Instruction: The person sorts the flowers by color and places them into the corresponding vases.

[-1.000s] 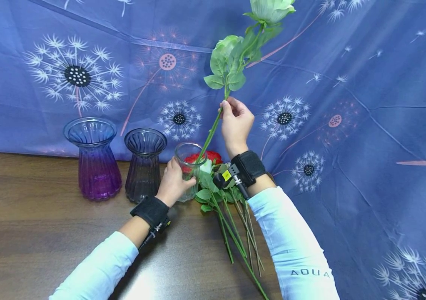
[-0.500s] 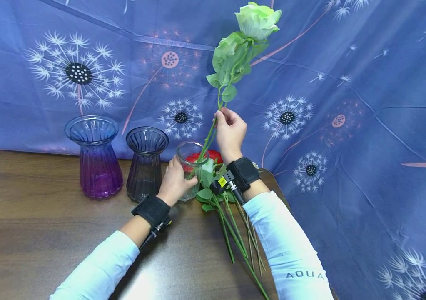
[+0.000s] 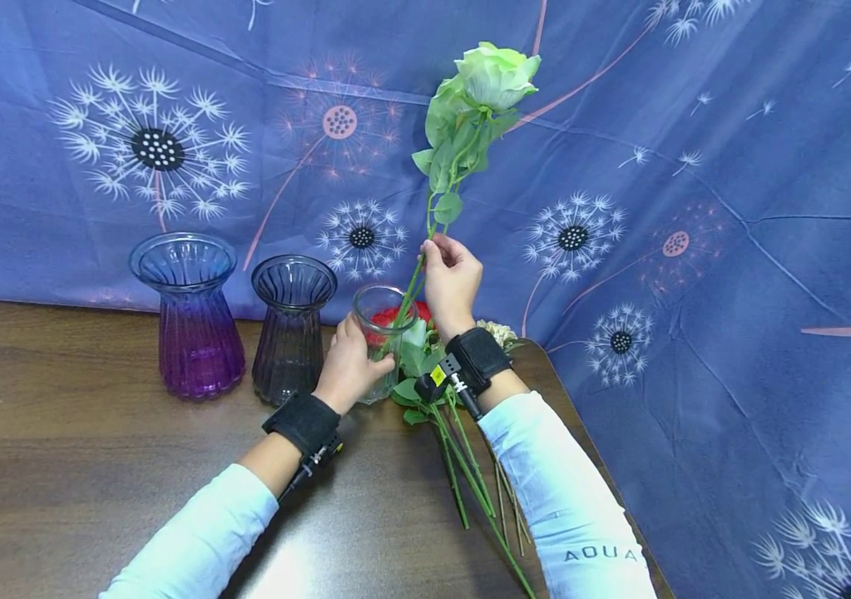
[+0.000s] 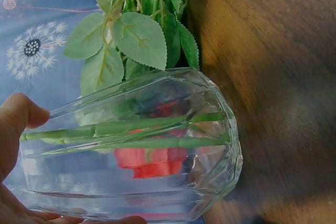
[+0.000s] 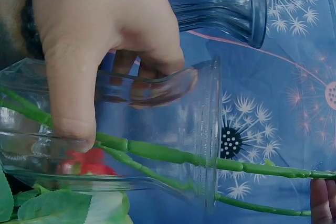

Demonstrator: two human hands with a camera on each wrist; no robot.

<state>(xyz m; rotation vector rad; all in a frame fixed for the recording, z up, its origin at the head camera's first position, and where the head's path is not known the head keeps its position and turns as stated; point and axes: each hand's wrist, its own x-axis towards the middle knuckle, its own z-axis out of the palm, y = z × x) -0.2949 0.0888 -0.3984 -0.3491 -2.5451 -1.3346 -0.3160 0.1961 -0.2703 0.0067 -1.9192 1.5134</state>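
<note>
My left hand [image 3: 350, 362] grips a clear glass vase [image 3: 376, 389] round its side and steadies it upright on the table. Above the vase, my right hand [image 3: 453, 283] pinches the green stems of a pale green-white rose [image 3: 498, 75], thumb against fingers. A second pale bloom is partly hidden behind it, among leaves. Through the glass in the left wrist view, the cut ends of two stems [image 4: 202, 142] reach close to the vase's bottom. Right fingertips [image 5: 323, 200] show on a stem at the edge of the right wrist view.
To the left stand a blue-purple vase [image 3: 200, 341] and a grey vase [image 3: 289, 349]. Right of the clear vase, cut flowers lie with a red bloom [image 3: 423, 314], a cream bloom [image 3: 498, 333] and long stems [image 3: 462, 466]. A blue patterned cloth [image 3: 695, 274] hangs behind.
My right hand has come down and slightly left, lowering the roses with their stems inside the clear vase. My left hand keeps its grip on the vase in the same place.
</note>
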